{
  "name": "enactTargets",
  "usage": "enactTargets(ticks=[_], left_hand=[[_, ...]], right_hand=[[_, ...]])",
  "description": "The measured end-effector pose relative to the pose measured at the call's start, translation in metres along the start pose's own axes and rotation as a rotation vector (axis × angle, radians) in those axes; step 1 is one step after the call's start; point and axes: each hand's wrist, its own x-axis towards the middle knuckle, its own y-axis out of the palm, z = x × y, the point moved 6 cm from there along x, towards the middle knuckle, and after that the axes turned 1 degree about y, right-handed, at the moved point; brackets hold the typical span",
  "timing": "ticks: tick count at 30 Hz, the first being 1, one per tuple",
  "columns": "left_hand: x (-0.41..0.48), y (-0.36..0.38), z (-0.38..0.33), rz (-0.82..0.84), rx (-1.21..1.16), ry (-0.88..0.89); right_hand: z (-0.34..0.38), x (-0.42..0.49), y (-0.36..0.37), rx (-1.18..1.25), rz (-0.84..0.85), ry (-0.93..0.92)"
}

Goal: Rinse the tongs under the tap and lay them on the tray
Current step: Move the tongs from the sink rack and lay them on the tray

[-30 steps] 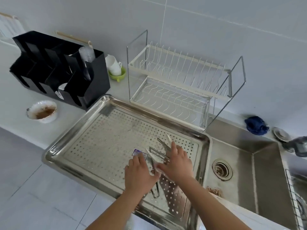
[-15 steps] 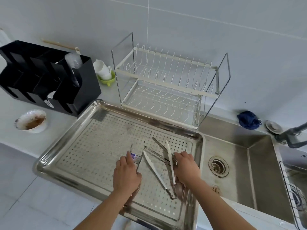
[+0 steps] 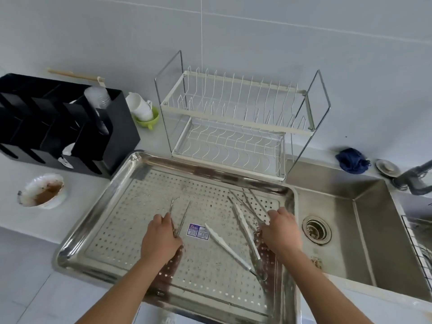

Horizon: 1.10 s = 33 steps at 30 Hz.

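Note:
A large perforated steel tray (image 3: 98,213) lies on the counter left of the sink. My left hand (image 3: 161,237) holds thin metal tongs (image 3: 181,213) low over the tray's middle, their tips pointing away from me. White-tipped tongs (image 3: 230,247) lie flat on the tray between my hands. My right hand (image 3: 280,230) rests on another pair of metal tongs (image 3: 245,202) at the tray's right side. The tap (image 3: 413,176) juts in at the right edge; no water shows.
The steel sink (image 3: 350,230) with its drain (image 3: 316,229) lies right of the tray. A wire dish rack (image 3: 233,127) stands behind it. A black organiser (image 3: 58,127), a dirty bowl (image 3: 43,190), stacked cups (image 3: 141,108) and a blue cloth (image 3: 351,160) sit on the counter.
My hands have spread apart over the tray. The left hand moved left with the thin tongs; the right hand shifted right. The white-tipped tongs now lie uncovered between them.

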Motion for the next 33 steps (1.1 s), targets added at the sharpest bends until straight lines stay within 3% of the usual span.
enactTargets(ticks=[6, 15, 21, 29, 33], left_hand=[[0.016, -0.008, 0.018, 0.043, -0.019, 0.090], [0.026, -0.005, 0.034, 0.113, 0.016, 0.188], [0.024, -0.003, 0.036, 0.158, -0.010, 0.224], [0.018, -0.015, 0.047, 0.069, 0.011, 0.250], [0.020, -0.014, 0.046, 0.108, 0.040, 0.240]], right_hand=[[0.044, -0.033, -0.004, 0.147, -0.079, 0.024], [0.148, -0.101, 0.092, 0.362, 0.212, 0.168], [0.145, -0.111, 0.109, 0.333, 0.130, 0.309], [0.154, -0.104, 0.115, 0.282, 0.152, 0.313], [0.153, -0.095, 0.111, 0.224, 0.127, 0.283]])
